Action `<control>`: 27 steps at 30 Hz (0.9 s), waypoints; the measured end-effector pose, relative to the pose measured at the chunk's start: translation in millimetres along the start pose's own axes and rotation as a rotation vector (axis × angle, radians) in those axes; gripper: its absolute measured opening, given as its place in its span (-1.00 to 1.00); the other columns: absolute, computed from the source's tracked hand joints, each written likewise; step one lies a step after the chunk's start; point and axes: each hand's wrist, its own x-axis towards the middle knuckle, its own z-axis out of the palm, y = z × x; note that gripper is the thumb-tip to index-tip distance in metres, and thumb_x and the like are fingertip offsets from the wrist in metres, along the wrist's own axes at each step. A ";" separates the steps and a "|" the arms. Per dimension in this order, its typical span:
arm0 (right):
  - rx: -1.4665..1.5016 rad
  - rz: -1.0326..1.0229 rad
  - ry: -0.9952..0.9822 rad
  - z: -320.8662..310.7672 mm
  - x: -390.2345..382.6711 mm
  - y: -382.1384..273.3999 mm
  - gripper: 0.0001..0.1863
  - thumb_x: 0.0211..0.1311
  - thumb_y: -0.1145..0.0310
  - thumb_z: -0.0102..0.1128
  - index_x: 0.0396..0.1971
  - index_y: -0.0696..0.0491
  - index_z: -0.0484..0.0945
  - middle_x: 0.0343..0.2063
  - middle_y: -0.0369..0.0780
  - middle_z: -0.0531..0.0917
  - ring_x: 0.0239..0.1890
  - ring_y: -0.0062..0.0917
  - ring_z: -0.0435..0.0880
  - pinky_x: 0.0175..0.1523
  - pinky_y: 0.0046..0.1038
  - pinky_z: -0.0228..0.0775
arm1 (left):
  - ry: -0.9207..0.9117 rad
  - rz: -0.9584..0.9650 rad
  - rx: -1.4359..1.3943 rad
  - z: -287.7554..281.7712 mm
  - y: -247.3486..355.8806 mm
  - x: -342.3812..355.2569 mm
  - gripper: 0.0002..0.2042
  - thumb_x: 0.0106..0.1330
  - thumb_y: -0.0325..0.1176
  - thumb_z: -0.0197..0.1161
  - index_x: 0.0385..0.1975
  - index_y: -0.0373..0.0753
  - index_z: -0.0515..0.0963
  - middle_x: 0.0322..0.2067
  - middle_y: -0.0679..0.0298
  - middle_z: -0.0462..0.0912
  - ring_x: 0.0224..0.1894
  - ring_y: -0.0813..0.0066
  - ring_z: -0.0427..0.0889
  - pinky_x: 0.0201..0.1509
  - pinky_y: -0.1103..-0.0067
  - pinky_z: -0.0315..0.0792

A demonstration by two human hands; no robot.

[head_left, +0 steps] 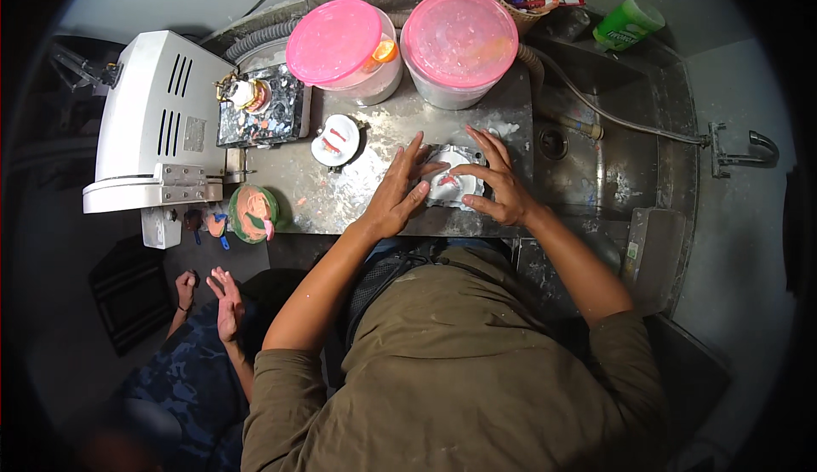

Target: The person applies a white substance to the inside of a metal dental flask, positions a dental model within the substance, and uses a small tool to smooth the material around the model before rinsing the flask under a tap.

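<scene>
On the metal worktop in front of me sits a foil-like silver mould tray (pixel 431 197) filled with white plaster (pixel 459 189), with a small pink-red piece (pixel 448 181) set in it. My left hand (pixel 396 187) rests along its left side, fingers stretched and apart, the fingertips reaching over the plaster. From the right, my right hand (pixel 504 187) spreads its fingers over the tray, its index finger touching or nearly touching the plaster. To the left lies a second round mould (pixel 337 157) of white plaster with red curved strips (pixel 339 134) on it.
Two tubs with pink lids (pixel 459 38) stand behind. At left are a white machine (pixel 162 114), a dental model (pixel 254 97) on a speckled block and a green bowl (pixel 272 208) of pink paste. A sink (pixel 596 165) lies right. Another person's hand (pixel 228 306) shows lower left.
</scene>
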 end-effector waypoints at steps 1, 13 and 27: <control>0.000 -0.005 -0.003 2.2 -0.4 -0.5 -0.45 0.13 -0.04 0.31 0.07 -0.07 0.64 0.50 0.01 0.05 0.52 0.07 -0.13 0.54 0.04 -0.28 | 0.034 -0.067 -0.150 2.9 -1.4 -0.6 -0.23 0.51 0.00 -0.04 0.53 -0.26 -0.20 0.22 -0.04 0.52 0.48 -0.02 0.16 0.57 0.11 -0.27; -0.022 0.061 0.119 12.0 -17.2 -7.6 -0.48 0.10 0.00 0.33 0.02 -0.01 0.66 0.48 0.01 0.10 0.52 0.03 -0.08 0.54 -0.04 -0.30 | 0.015 -0.049 -0.125 8.9 -9.1 2.9 -0.28 0.55 0.08 -0.19 0.47 -0.34 -0.11 0.14 0.02 0.59 0.48 0.03 0.16 0.56 0.11 -0.51; 0.046 0.114 0.174 24.8 -20.9 -17.3 -0.42 0.08 0.08 0.31 0.09 0.07 0.62 0.48 0.02 0.12 0.53 -0.06 -0.07 0.55 -0.09 -0.32 | -0.021 -0.073 -0.226 8.4 -8.2 -0.3 -0.16 0.47 0.24 -0.10 0.45 -0.35 -0.09 0.23 -0.17 0.42 0.46 0.05 0.14 0.51 0.20 -0.14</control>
